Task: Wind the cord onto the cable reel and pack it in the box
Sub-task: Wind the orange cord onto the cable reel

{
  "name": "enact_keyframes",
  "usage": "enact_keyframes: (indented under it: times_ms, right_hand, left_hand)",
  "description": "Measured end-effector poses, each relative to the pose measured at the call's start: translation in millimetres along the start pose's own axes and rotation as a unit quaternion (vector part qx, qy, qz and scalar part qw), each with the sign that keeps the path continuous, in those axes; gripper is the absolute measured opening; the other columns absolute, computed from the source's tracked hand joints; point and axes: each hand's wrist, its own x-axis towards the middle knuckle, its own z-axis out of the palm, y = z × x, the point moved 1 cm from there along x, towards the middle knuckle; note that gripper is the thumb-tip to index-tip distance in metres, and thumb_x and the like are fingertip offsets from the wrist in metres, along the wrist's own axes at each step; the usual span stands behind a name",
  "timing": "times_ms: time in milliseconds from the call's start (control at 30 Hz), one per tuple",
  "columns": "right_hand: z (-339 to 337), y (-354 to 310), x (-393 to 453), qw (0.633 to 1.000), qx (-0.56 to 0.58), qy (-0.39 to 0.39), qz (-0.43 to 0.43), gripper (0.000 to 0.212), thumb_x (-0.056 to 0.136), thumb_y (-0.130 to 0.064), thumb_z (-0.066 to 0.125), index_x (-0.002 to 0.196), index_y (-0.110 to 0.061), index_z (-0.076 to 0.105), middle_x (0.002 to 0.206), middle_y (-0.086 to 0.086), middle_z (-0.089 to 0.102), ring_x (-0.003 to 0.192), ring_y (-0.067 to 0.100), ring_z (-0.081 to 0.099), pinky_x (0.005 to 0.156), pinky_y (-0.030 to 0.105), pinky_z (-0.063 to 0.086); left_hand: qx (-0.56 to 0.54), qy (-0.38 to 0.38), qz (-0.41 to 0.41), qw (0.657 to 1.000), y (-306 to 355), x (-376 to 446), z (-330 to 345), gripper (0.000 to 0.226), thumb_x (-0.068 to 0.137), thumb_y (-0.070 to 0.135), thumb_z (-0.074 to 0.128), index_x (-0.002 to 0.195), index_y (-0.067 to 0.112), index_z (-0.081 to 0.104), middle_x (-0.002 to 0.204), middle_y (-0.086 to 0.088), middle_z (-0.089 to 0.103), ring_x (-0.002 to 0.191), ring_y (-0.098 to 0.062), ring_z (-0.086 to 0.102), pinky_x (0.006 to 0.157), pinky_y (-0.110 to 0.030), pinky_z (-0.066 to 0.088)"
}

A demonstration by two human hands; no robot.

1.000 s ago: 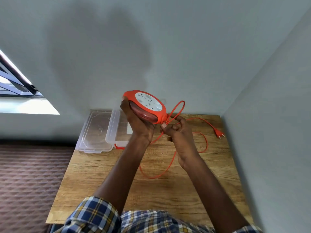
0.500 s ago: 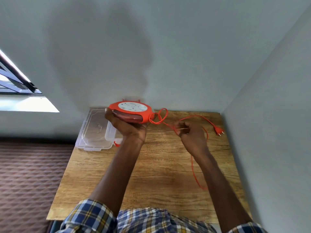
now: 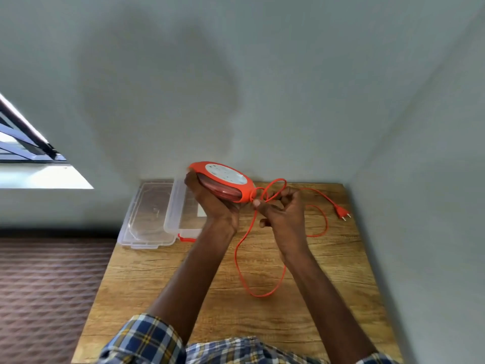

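1. My left hand (image 3: pixel 210 203) is gripping the round orange cable reel (image 3: pixel 223 181), tilted above the wood-grain table (image 3: pixel 157 279).
2. My right hand (image 3: pixel 284 211) is pinching the thin orange cord (image 3: pixel 237 261) beside the reel.
3. The clear plastic box (image 3: pixel 181 206) is sitting open behind it.

Near wall of clear box (image 3: pixel 173 219) hidden behind left hand (image 3: pixel 210 203) | cord (image 3: pixel 237 261) lost behind right hand (image 3: pixel 284 214) (pinch point unclear) | socket markings on cable reel (image 3: pixel 225 176) too small to read | plaid sleeves (image 3: pixel 141 340) cut by bottom edge
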Motion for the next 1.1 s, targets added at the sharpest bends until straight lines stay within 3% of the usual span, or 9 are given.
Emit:
enact_keyframes:
  times_ms: [133, 267, 400, 500, 567, 700, 833, 1000, 1100]
  right_hand:
    - [-10.2, -6.5, 2.4, 0.99, -0.107, -0.046, -0.076, 0.094, 0.076, -0.015, 0.088, 0.149, -0.037, 0.033, 0.104, -0.008, 0.068, 0.075, 0.012, 0.066, 0.06, 0.027, 0.055]
    - [-13.3, -5.4, 4.6, 0.971, -0.204, -0.07, -0.106, 0.044, 0.077, -0.022, 0.087, 0.113, -0.027, 0.063, 0.093, -0.01, 0.071, 0.077, 0.018, 0.069, 0.07, 0.054, 0.059]
    - [-15.1, -9.8, 3.0, 0.971, -0.191, -0.122, -0.08, 0.008, 0.096, -0.02, 0.073, 0.096, -0.013, 0.068, 0.086, 0.004, 0.072, 0.073, 0.017, 0.064, 0.063, 0.036, 0.054]
    - [-18.4, -23.3, 1.7, 0.981, -0.091, -0.166, 0.045, 0.045, 0.107, -0.048, 0.044, 0.102, -0.014, 0.073, 0.096, 0.01, 0.074, 0.076, 0.017, 0.063, 0.054, 0.022, 0.038]
    - [-23.9, -27.1, 3.6, 0.976, -0.028, -0.187, 0.104, 0.054, 0.104, -0.056, 0.039, 0.105, -0.017, 0.077, 0.11, 0.01, 0.075, 0.083, 0.02, 0.062, 0.057, 0.026, 0.035]
    - [-22.8, -27.3, 1.0, 0.976, 0.0, -0.186, 0.111, 0.043, 0.094, -0.053, 0.059, 0.109, -0.018, 0.078, 0.109, 0.008, 0.076, 0.084, 0.017, 0.062, 0.058, 0.024, 0.037]
    - [-20.2, -32.5, 0.6, 0.983, -0.072, -0.156, 0.07, 0.035, 0.087, -0.047, 0.069, 0.113, -0.023, 0.068, 0.087, -0.004, 0.071, 0.07, 0.012, 0.056, 0.052, 0.022, 0.034]
    - [-21.0, -27.9, -1.7, 0.969, -0.172, -0.176, 0.015, 0.023, 0.101, -0.029, 0.064, 0.107, -0.01, 0.076, 0.06, -0.022, 0.059, 0.057, -0.006, 0.051, 0.052, 0.008, 0.037]
    - [-27.1, -27.2, 0.0, 0.971, -0.135, -0.189, 0.048, 0.018, 0.095, -0.024, 0.073, 0.11, -0.014, 0.076, 0.062, -0.015, 0.058, 0.046, -0.001, 0.04, 0.044, 0.013, 0.032]
  left_hand:
    - [0.02, 0.014, -0.007, 1.0, -2.3, -4.3, 0.0, 0.08, 0.097, 0.078, 0.03, 0.142, 0.019, 0.061, 0.121, -0.013, 0.072, 0.124, -0.04, 0.065, 0.109, -0.065, 0.046]
    - [0.033, 0.044, -0.021, 0.998, 1.6, -10.1, 4.1, 0.084, 0.096, 0.079, 0.031, 0.145, 0.017, 0.059, 0.109, -0.007, 0.075, 0.108, -0.032, 0.071, 0.094, -0.053, 0.057]
    - [0.044, 0.061, -0.04, 0.996, 2.5, -7.2, 2.0, 0.069, 0.094, 0.081, 0.033, 0.115, 0.029, 0.074, 0.081, 0.003, 0.08, 0.087, -0.025, 0.072, 0.072, -0.042, 0.061]
    - [0.015, 0.068, -0.047, 0.996, 4.6, -3.6, -0.7, 0.067, 0.093, 0.081, 0.036, 0.097, 0.033, 0.083, 0.084, 0.0, 0.081, 0.095, -0.029, 0.069, 0.078, -0.049, 0.058]
    - [0.0, 0.066, -0.052, 0.996, 5.8, -2.9, -1.3, 0.075, 0.092, 0.082, 0.037, 0.123, 0.026, 0.075, 0.098, -0.007, 0.078, 0.102, -0.034, 0.067, 0.081, -0.054, 0.056]
    - [-0.002, 0.049, -0.057, 0.997, 4.2, -4.5, -1.3, 0.088, 0.092, 0.083, 0.036, 0.146, 0.017, 0.06, 0.117, -0.015, 0.069, 0.11, -0.038, 0.064, 0.092, -0.059, 0.054]
    - [-0.001, 0.05, -0.067, 0.997, 2.2, -5.6, -2.3, 0.082, 0.092, 0.083, 0.036, 0.134, 0.017, 0.064, 0.119, -0.019, 0.067, 0.111, -0.04, 0.063, 0.1, -0.064, 0.051]
    - [0.02, 0.045, -0.062, 0.997, 5.0, -5.4, -3.3, 0.08, 0.092, 0.082, 0.037, 0.131, 0.02, 0.068, 0.107, -0.011, 0.072, 0.101, -0.033, 0.066, 0.079, -0.049, 0.059]
    - [0.005, 0.034, -0.057, 0.998, 6.2, -3.5, -3.2, 0.071, 0.092, 0.081, 0.039, 0.121, 0.026, 0.072, 0.109, -0.008, 0.074, 0.109, -0.035, 0.065, 0.091, -0.059, 0.056]
